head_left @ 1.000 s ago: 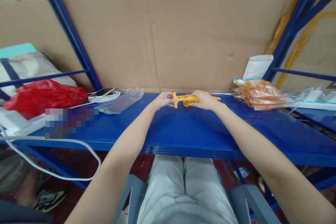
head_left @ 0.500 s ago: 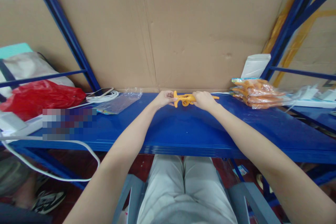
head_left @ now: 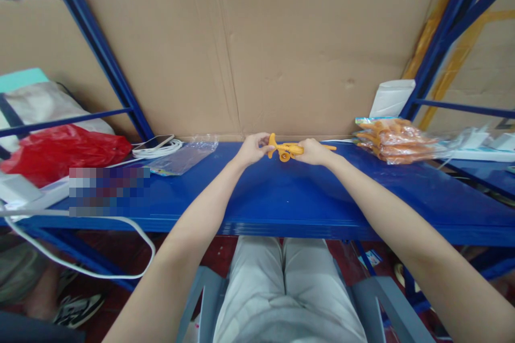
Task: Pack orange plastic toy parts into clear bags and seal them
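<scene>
Both my hands meet at the far middle of the blue shelf [head_left: 281, 198], close to the cardboard back wall. Between them is a small orange plastic toy [head_left: 286, 149] with a round wheel-like part underneath and a thin tip poking out to the right. My left hand [head_left: 252, 148] pinches the toy's left end with closed fingers. My right hand [head_left: 314, 151] is wrapped round its right half, fingers closed. The toy hovers just above the shelf surface.
A stack of bagged orange toys [head_left: 392, 139] lies at the right, a white packet [head_left: 392, 99] behind it. An empty clear bag [head_left: 183, 156], a phone with white cable [head_left: 157, 144] and a red bag [head_left: 60, 150] lie to the left. A cardboard sheet [head_left: 281, 48] backs the shelf.
The toy's left end has tipped upward slightly as my left hand's fingers shifted on it. Both hands stay in the same place on the shelf.
</scene>
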`<state>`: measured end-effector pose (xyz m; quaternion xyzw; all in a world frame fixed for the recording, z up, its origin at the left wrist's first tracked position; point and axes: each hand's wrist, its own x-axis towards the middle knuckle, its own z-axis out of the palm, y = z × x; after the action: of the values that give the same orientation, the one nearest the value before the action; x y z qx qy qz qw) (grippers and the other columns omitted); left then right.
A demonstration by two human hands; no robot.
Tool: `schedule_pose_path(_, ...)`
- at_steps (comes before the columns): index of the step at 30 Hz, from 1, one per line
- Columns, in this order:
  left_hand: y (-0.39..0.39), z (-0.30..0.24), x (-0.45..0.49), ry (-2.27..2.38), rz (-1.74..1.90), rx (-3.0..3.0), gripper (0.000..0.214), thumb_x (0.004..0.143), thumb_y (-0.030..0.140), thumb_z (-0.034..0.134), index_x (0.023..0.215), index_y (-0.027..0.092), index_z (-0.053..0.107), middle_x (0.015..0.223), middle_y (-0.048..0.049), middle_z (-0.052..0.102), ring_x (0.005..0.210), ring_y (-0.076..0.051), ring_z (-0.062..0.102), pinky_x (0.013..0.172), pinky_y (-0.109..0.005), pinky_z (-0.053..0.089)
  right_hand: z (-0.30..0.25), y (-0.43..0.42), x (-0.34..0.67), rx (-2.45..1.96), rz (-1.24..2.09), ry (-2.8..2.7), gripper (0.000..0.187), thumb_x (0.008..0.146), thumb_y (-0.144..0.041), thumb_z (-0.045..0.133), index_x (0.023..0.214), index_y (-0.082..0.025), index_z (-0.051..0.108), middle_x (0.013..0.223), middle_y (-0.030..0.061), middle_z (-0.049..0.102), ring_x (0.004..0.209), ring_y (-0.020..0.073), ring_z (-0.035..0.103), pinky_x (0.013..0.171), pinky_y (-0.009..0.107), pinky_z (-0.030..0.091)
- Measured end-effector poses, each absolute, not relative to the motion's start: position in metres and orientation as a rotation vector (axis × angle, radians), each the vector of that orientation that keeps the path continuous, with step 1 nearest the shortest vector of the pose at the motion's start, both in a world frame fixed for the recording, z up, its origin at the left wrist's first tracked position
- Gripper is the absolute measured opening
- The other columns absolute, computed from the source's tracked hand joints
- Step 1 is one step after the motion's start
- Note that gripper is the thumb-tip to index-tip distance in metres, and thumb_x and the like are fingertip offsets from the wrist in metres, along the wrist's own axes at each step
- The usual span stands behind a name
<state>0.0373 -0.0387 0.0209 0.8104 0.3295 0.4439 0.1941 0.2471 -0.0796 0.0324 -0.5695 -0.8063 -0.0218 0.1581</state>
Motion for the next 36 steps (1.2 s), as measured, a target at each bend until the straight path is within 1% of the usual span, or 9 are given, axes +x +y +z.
schedule_pose_path(3,-0.037,0.021,0.036,0.941,1.23,2.24,0.018,0.071,0.01,0.071,0.088,0.01,0.065,0.084,-0.0058,0.071,0.077,-0.016,0.066,0.081,-0.035,0.053,0.028,-0.076,0.248,-1.534,0.023,-2.288,0.017,0.078,-0.022,0.06,0.088,-0.016,0.071,0.078,0.0048,0.072,0.068,0.0165,0.064,0.059,0.022,0.038)
schedule_pose_path(7,-0.031,0.019,0.033,0.965,1.224,2.052,0.014,0.072,0.007,0.069,0.085,0.01,0.063,0.082,-0.0058,0.07,0.074,-0.014,0.066,0.077,-0.033,0.054,0.023,-0.071,0.252,-1.415,-0.103,-2.228,0.024,0.077,-0.029,0.066,0.095,-0.015,0.069,0.089,0.0084,0.072,0.077,0.0195,0.064,0.065,0.025,0.04)
schedule_pose_path(11,-0.028,0.018,0.029,0.984,1.198,1.85,0.012,0.076,0.006,0.066,0.086,0.01,0.06,0.076,-0.0037,0.069,0.068,-0.013,0.066,0.068,-0.03,0.056,0.021,-0.067,0.257,-1.185,-0.125,-2.254,0.025,0.08,-0.027,0.063,0.102,-0.016,0.069,0.099,0.009,0.072,0.088,0.0209,0.065,0.075,0.027,0.043)
schedule_pose_path(14,-0.029,0.018,0.029,0.998,1.192,1.797,0.011,0.077,0.005,0.065,0.085,0.01,0.059,0.073,-0.0023,0.067,0.066,-0.012,0.065,0.065,-0.028,0.055,0.02,-0.064,0.259,-1.087,-0.115,-2.269,0.025,0.081,-0.027,0.062,0.101,-0.016,0.07,0.101,0.0091,0.072,0.092,0.0217,0.065,0.079,0.029,0.044)
schedule_pose_path(20,-0.027,0.014,0.029,0.965,1.205,1.83,0.014,0.075,0.003,0.065,0.085,0.011,0.059,0.076,-0.0018,0.066,0.067,-0.012,0.064,0.069,-0.03,0.055,0.018,-0.062,0.259,-1.101,-0.052,-2.306,0.023,0.081,-0.028,0.06,0.096,-0.018,0.074,0.09,0.0062,0.074,0.081,0.0201,0.066,0.073,0.028,0.044)
schedule_pose_path(25,-0.019,0.01,0.028,0.902,1.241,1.869,0.016,0.073,0.005,0.066,0.086,0.011,0.06,0.078,-0.0017,0.066,0.07,-0.011,0.063,0.075,-0.03,0.053,0.021,-0.066,0.258,-1.107,0.033,-2.302,0.026,0.08,-0.031,0.061,0.096,-0.017,0.075,0.087,0.0058,0.074,0.073,0.0178,0.063,0.066,0.026,0.041)
schedule_pose_path(31,-0.013,0.006,0.027,0.912,1.277,2.001,0.017,0.071,0.008,0.067,0.087,0.012,0.062,0.08,-0.0027,0.067,0.076,-0.013,0.063,0.076,-0.029,0.052,0.024,-0.069,0.257,-1.172,0.122,-2.292,0.031,0.079,-0.034,0.06,0.096,-0.014,0.076,0.075,0.0035,0.071,0.06,0.0129,0.053,0.057,0.024,0.033)
schedule_pose_path(36,-0.012,0.006,0.026,0.981,1.29,2.111,0.02,0.071,0.009,0.067,0.09,0.013,0.063,0.083,-0.003,0.068,0.078,-0.014,0.063,0.08,-0.029,0.05,0.023,-0.071,0.256,-1.203,0.176,-2.267,0.035,0.077,-0.037,0.06,0.098,-0.014,0.076,0.071,0.0009,0.068,0.058,0.0111,0.048,0.056,0.023,0.03)
